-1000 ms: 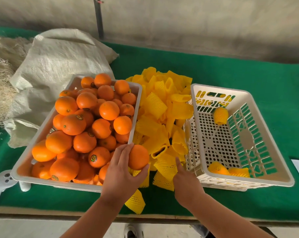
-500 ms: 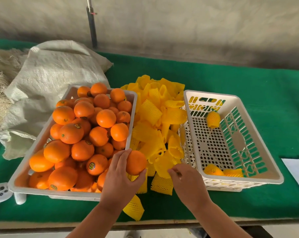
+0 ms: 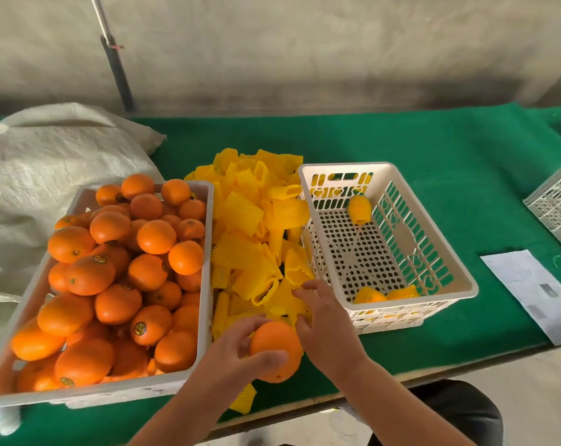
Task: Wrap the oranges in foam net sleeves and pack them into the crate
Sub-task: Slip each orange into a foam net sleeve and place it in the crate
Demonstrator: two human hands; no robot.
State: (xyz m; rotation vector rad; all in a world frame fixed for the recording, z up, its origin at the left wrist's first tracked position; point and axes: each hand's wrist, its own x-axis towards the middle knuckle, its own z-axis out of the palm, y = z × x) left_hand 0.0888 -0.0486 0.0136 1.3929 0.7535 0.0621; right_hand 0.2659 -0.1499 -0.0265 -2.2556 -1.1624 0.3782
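Fingers of left hand (image 3: pixel 237 349) curled round one orange (image 3: pixel 277 347), right hand (image 3: pixel 324 323) spread (touching sleeves (image 3: pixel 256 239)), three wrapped oranges (image 3: pixel 359 209) in crate (image 3: pixel 446 268)

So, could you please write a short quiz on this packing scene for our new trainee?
1. True or false: the left hand holds a bare orange.
2. How many wrapped oranges lie in the white crate? A) none B) three C) ten
3. What does the right hand reach into?

Key: 1 true. 2 B. 3 the pile of yellow foam net sleeves.
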